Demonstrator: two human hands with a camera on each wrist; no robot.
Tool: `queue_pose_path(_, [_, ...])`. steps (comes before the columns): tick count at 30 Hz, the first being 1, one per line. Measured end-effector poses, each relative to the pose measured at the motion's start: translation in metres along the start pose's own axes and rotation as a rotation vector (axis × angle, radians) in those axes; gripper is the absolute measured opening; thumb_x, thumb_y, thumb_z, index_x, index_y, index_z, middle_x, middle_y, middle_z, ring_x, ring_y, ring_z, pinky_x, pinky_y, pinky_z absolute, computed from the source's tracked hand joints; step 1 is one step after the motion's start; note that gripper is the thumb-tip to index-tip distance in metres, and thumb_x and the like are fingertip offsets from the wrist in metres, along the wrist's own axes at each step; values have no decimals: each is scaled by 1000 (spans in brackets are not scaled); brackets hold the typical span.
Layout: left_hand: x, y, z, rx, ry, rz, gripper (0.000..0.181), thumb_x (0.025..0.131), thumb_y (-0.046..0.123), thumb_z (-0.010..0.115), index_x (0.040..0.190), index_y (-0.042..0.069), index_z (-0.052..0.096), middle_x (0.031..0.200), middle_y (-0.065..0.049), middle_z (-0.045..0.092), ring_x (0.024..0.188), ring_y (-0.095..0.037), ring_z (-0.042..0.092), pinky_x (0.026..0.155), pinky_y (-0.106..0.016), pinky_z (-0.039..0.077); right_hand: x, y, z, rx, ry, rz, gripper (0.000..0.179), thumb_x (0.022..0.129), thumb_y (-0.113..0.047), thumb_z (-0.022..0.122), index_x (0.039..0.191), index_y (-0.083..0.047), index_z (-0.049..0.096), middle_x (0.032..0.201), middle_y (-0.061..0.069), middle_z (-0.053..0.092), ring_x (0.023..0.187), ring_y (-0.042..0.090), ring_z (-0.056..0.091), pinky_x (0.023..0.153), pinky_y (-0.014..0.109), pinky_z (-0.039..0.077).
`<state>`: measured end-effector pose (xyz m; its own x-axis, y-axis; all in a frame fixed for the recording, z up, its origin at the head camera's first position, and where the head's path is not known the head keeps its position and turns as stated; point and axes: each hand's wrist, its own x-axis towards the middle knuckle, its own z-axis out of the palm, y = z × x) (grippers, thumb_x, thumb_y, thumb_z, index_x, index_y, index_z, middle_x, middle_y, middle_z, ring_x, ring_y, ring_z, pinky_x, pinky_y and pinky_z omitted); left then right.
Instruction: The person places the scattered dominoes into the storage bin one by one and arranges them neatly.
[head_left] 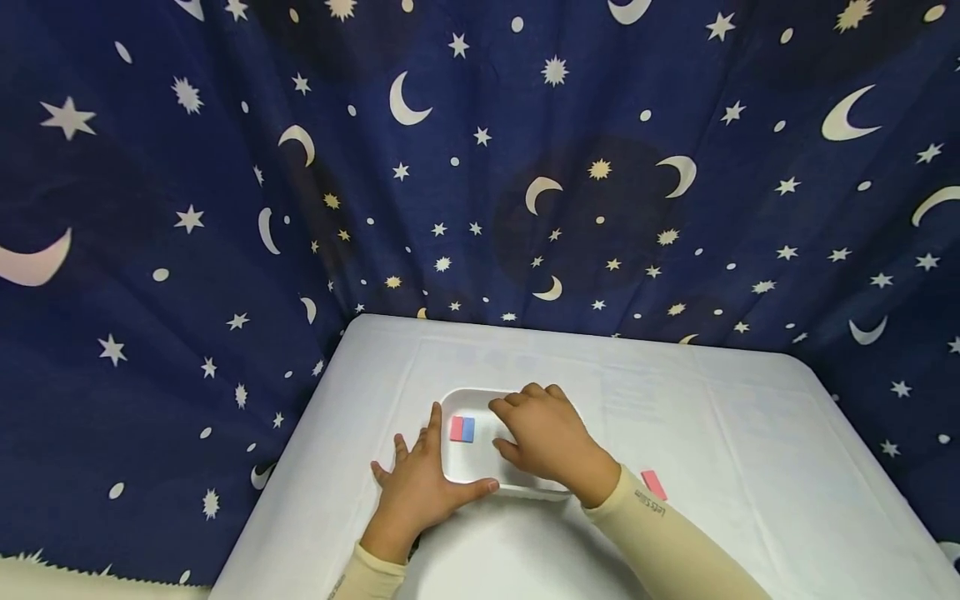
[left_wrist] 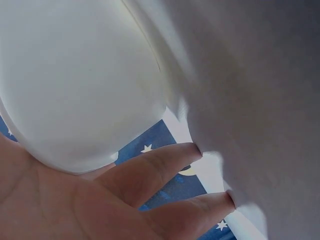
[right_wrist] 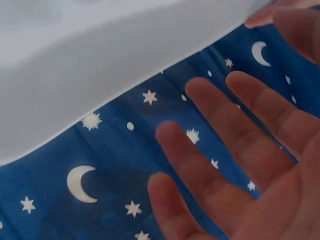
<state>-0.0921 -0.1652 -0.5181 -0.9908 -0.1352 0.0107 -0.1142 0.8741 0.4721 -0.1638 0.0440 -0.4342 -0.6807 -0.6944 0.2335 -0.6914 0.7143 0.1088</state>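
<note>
Container, white, rounded-rectangular, apparently plastic [head_left: 480, 458], may slide or tip if the bare left hand [head_left: 420, 492] bears unevenly on it; that hand's fingers are spread, index finger along the left side, thumb along the near side. Secondary risk: the cream sleeve [head_left: 675, 533] on the right arm could sweep the loose pink rectangular block [head_left: 654, 485], just beside it on the white-covered table [head_left: 750, 467]. Visible contents: one flat pink block [head_left: 457, 428] and one flat blue block [head_left: 468, 429], side by side, touching, at the container's left end. Right hand [head_left: 546, 437]: over the container, fingers apart, no item visible in its grasp.
</note>
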Motion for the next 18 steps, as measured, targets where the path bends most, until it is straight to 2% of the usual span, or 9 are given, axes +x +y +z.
queue_pose_path(3, [1,3,2,-5,-2,3,149,55,103,65,172,33,5,163,-6,47,148,-59,31,99,-93,12,-17,8,-7,24,41,31,48,87,-47,81,127,-21,74,121,-7,74,114,26,63,90,49,47])
queue_pose_path(6, [1,4,4,-18,-2,10,149,55,103,66,172,31,7,163,-5,46,147,-60,32,99,-94,12,-37,15,-8,52,98,53,51,87,-48,81,129,-21,74,127,-4,72,124,31,61,95,53,45])
queue_pose_path(14, [-5,-3,0,-14,-16,-14,152,52,102,69,172,32,6,166,-3,42,146,-62,31,98,-94,10,-89,30,14,166,282,62,61,93,-57,73,142,-21,66,149,4,60,142,37,49,104,64,39])
queue_pose_path(18, [-4,-2,1,-39,-11,12,151,54,102,68,172,32,7,165,-3,43,147,-62,29,98,-94,10,-124,43,17,182,312,127,71,90,-64,72,148,-23,62,158,4,52,147,37,42,107,67,34])
